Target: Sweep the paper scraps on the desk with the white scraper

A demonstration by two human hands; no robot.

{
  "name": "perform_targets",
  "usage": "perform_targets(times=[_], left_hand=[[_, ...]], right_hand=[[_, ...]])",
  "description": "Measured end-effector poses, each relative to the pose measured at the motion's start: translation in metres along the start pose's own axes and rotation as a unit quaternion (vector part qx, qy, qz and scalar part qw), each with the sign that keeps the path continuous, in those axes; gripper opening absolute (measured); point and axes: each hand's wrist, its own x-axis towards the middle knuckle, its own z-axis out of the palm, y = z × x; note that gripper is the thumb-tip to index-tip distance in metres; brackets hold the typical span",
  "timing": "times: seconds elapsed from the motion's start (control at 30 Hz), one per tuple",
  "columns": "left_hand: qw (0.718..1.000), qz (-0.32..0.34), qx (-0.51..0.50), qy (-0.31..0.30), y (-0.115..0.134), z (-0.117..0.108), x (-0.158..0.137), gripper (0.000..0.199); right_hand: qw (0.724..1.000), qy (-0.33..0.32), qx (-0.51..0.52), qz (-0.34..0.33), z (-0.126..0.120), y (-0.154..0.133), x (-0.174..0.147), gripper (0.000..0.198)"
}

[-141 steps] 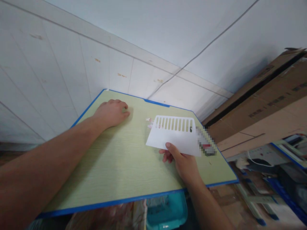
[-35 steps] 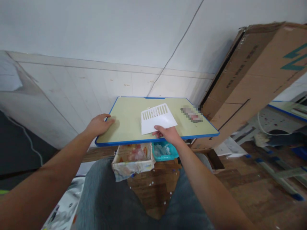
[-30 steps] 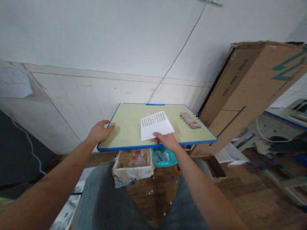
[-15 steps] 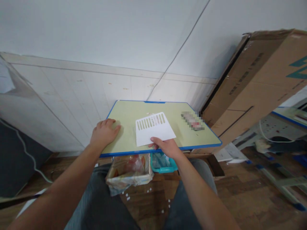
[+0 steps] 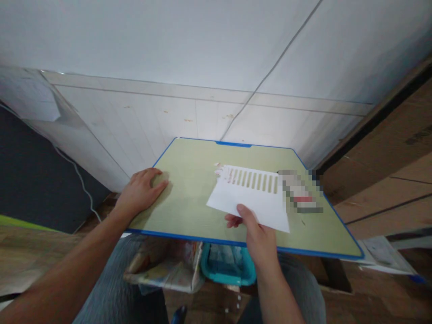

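My right hand (image 5: pixel 256 225) pinches the lower edge of a white paper sheet (image 5: pixel 249 204), thumb on top and fingers underneath. A row of several long slots is cut along the sheet's far part, and the tabletop shows through them. Small pale scraps (image 5: pixel 218 170) lie at the sheet's far left corner. At the left side of the greenish desk (image 5: pixel 189 166) rests my left hand (image 5: pixel 140 191), thumb apart from the fingers and holding nothing. A pixelated flat item (image 5: pixel 299 191) lies right of the sheet; its kind cannot be made out.
Below the desk's blue front edge stand a lined bin (image 5: pixel 168 276) and a teal plastic basket (image 5: pixel 229 274). Large cardboard (image 5: pixel 398 148) leans at the right. A cable (image 5: pixel 270 74) runs down the wall behind the desk. White bits (image 5: pixel 238 306) lie on the floor.
The sheet has turned clockwise in my right hand, and its slots now lie over the desk's right half. My view has shifted left and closer. My left hand stays at the desk's left side.
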Motion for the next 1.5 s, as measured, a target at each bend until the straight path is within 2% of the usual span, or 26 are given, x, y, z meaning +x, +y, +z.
perform_targets(times=[0.07, 0.13, 0.27, 0.37, 0.47, 0.57, 0.67, 0.73, 0.83, 0.93, 1.07, 1.27, 1.5], left_hand=[[1.000, -0.008, -0.006, 0.001, -0.002, 0.000, -0.001, 0.055], [1.000, -0.008, -0.007, 0.001, -0.005, 0.003, -0.003, 0.058], [1.000, -0.004, 0.015, 0.001, -0.010, 0.007, -0.002, 0.061], [0.998, -0.026, 0.055, -0.016, -0.005, 0.005, 0.017, 0.059], [0.996, -0.013, 0.077, -0.041, 0.018, 0.003, 0.059, 0.055], [0.998, 0.055, 0.008, 0.000, 0.054, 0.008, 0.106, 0.058], [0.996, 0.052, -0.057, 0.032, 0.083, 0.023, 0.138, 0.058], [0.995, 0.045, -0.079, 0.047, 0.090, 0.034, 0.147, 0.057], [0.994, 0.058, -0.079, 0.055, 0.089, 0.048, 0.147, 0.057], [0.992, 0.088, -0.069, 0.058, 0.086, 0.053, 0.140, 0.058], [0.992, 0.098, -0.060, 0.046, 0.085, 0.054, 0.134, 0.058], [0.995, 0.095, -0.040, 0.010, 0.082, 0.062, 0.141, 0.057], [0.994, 0.106, -0.030, -0.020, 0.086, 0.057, 0.140, 0.057]], right_hand=[[0.997, 0.068, -0.015, -0.025, -0.015, -0.006, 0.015, 0.035], [0.994, 0.094, -0.033, -0.038, -0.028, -0.010, 0.029, 0.033], [0.994, 0.071, -0.070, -0.033, -0.038, -0.004, 0.049, 0.034], [0.995, 0.061, -0.080, -0.019, -0.034, 0.005, 0.056, 0.037], [0.994, 0.074, -0.079, -0.006, -0.031, 0.010, 0.063, 0.036], [0.992, 0.092, -0.088, -0.013, -0.030, 0.009, 0.066, 0.036], [0.988, 0.097, -0.119, -0.023, -0.030, 0.005, 0.066, 0.040], [0.985, 0.103, -0.137, -0.030, -0.031, 0.003, 0.065, 0.045], [0.982, 0.100, -0.154, -0.033, -0.034, 0.000, 0.062, 0.048], [0.986, 0.082, -0.144, -0.023, -0.038, -0.001, 0.058, 0.039], [0.988, 0.107, -0.109, -0.019, -0.041, -0.001, 0.057, 0.030], [0.990, 0.042, -0.134, -0.003, -0.042, -0.015, 0.086, 0.035], [0.987, 0.052, -0.154, 0.006, -0.041, -0.012, 0.099, 0.031]])
